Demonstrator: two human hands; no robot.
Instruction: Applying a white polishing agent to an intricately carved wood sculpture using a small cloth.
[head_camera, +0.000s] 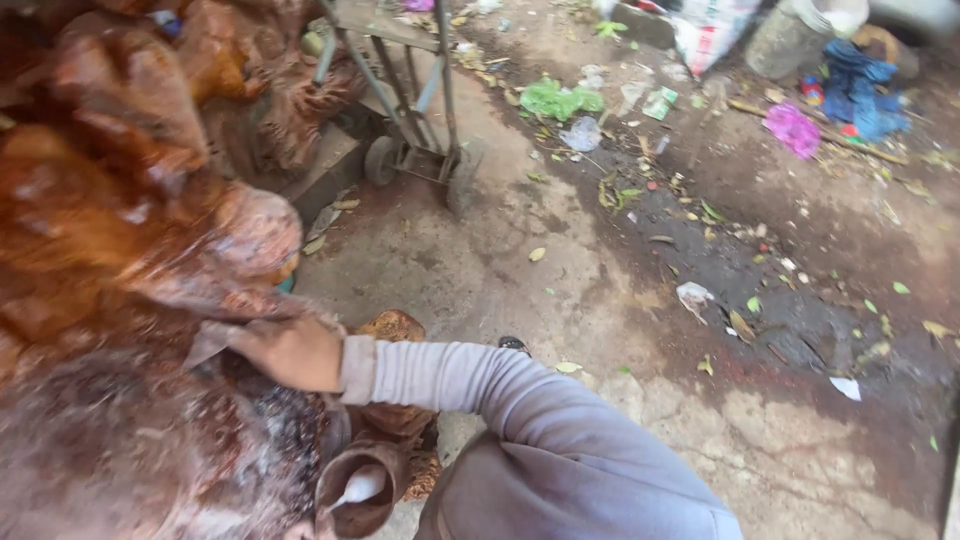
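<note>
A small grey sanding pad (215, 340) sits at lower left, pressed on the carved reddish wood sculpture (120, 230) by the right hand (290, 352), fingers closed on it. A hand trolley (415, 120) stands at upper centre on the littered floor (600, 300).

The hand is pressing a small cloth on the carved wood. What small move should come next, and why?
Probably a short rubbing stroke downward: the right hand presses a cloth flat on the reddish carved wood, and the darker part just below looks dusty and whitish, less glossy than the surface above. The left hand is not in view.
</note>
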